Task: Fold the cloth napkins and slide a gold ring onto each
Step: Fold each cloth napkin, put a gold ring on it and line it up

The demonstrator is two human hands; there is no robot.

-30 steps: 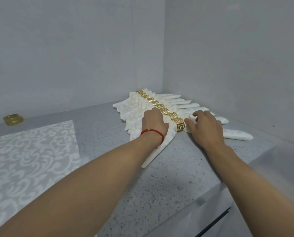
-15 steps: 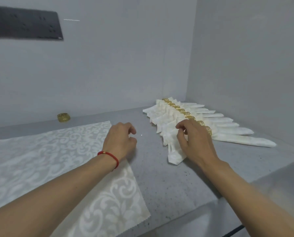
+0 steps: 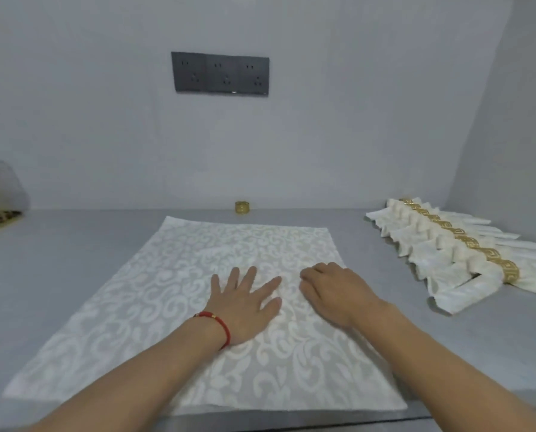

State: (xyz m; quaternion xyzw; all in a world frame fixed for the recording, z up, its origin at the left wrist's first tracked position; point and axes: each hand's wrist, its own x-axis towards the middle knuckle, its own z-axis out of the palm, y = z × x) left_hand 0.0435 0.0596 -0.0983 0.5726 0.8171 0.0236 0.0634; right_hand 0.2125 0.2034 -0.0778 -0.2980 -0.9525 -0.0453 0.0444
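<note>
Flat napkin (image 3: 173,307) lies unfolded at the centre of the grey worktop (image 3: 73,244). Left hand (image 3: 244,304) rests on it palm down, fingers straight and spread, gripping nothing. Right hand (image 3: 335,291) sits just beside it at 3 o'clock, fingers bent, tips on the cloth; grip cannot be confirmed. Loose gold ring (image 3: 242,208) stands at 12 o'clock beyond the napkin. Ringed napkins (image 3: 447,260) lie in a row at 3 o'clock.

Red cord bracelet (image 3: 220,323), bare forearms
</note>
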